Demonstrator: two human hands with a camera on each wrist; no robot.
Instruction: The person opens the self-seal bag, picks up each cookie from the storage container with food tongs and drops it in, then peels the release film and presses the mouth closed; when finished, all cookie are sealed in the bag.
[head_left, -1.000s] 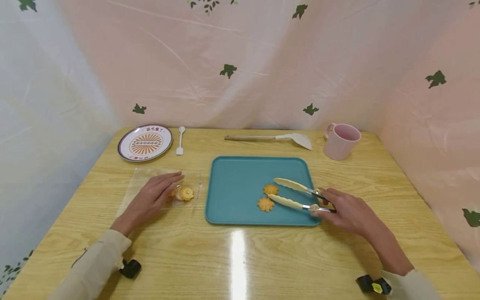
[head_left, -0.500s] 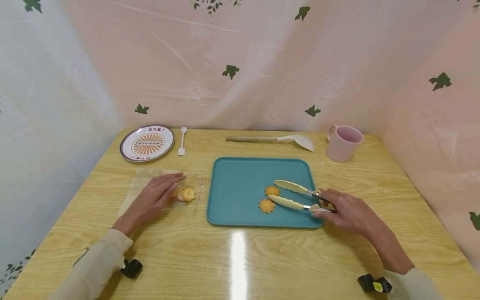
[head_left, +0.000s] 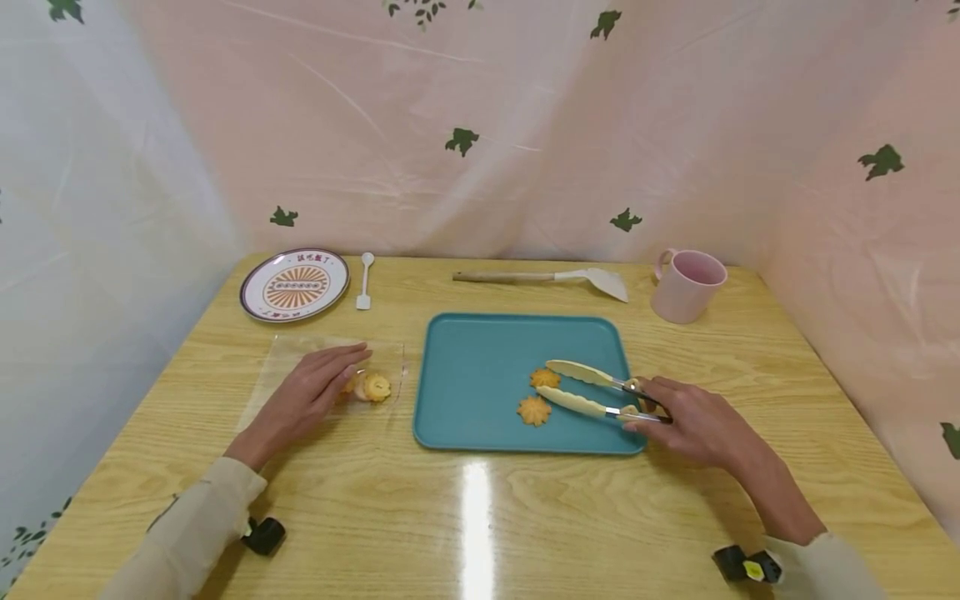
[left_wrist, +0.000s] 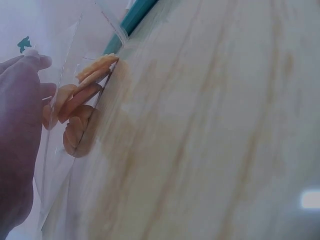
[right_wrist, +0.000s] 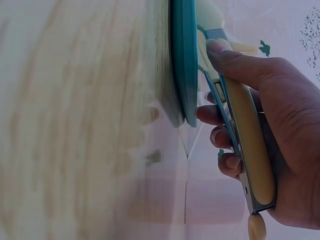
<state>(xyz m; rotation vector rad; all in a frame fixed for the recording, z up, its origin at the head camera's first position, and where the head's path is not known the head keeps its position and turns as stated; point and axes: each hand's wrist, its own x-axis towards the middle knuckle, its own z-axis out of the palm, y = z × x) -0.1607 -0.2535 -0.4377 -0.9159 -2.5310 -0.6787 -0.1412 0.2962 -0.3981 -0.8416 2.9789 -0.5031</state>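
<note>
Cookies point(head_left: 534, 411): two on the tray point(head_left: 480, 358), presumably done; several in the bag point(head_left: 285, 357), presumably outstanding. Right hand point(head_left: 697, 421) grips parted tongs point(head_left: 573, 402); left hand point(head_left: 309, 392), fingers extended, at the bag.

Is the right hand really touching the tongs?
Touching. The right wrist view shows it plainly: the right hand grips the tongs, with its thumb lying on them and its fingers curled round them.

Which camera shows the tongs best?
The head view: both arms of the tongs show, spread over the teal tray. The right wrist view shows mainly their handle in the right hand; the left wrist view shows none of them.
</note>
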